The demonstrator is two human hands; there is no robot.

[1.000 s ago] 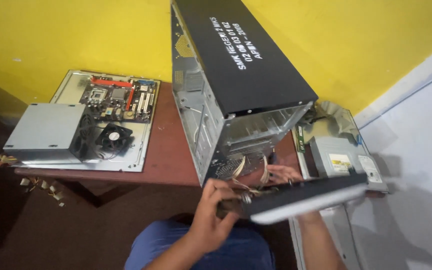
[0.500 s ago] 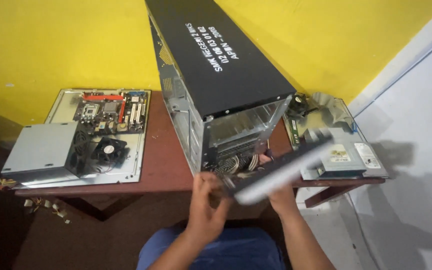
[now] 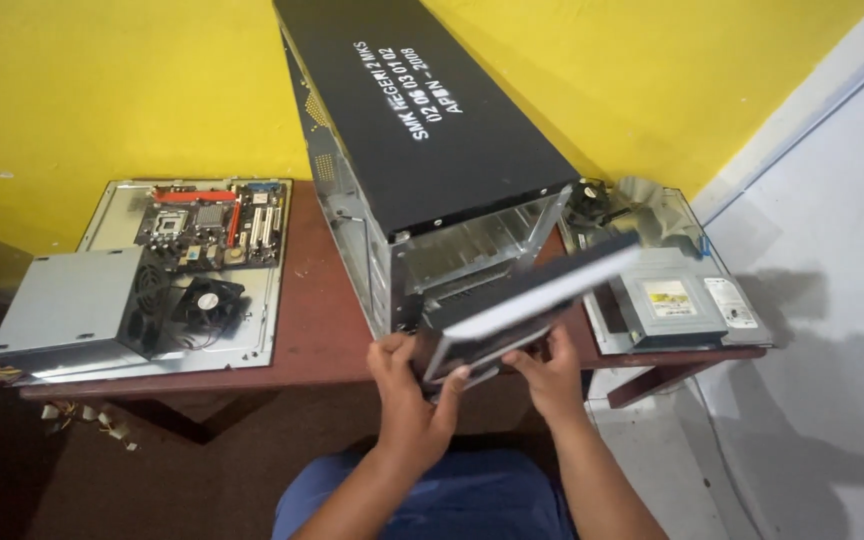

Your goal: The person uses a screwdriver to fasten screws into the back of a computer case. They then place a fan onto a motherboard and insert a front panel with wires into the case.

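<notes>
A black and silver computer case (image 3: 432, 150) stands on the dark red table (image 3: 322, 330), its open front end toward me. In front of that opening I hold a long dark front panel with a white edge (image 3: 532, 295), tilted up to the right. My left hand (image 3: 407, 395) grips the panel's lower left end. My right hand (image 3: 552, 375) holds it from below near the middle. The panel hides the lower part of the case's opening.
On the table's left lies a metal tray (image 3: 262, 330) with a motherboard (image 3: 207, 225), a grey power supply (image 3: 72, 300) and a black fan (image 3: 207, 305). At the right sits an optical drive (image 3: 667, 300) on another metal sheet. Yellow wall behind, white wall at right.
The panel has swung from nearly level to steeply tilted and come closer to the case's open front. Both hands have moved up toward the case with it.
</notes>
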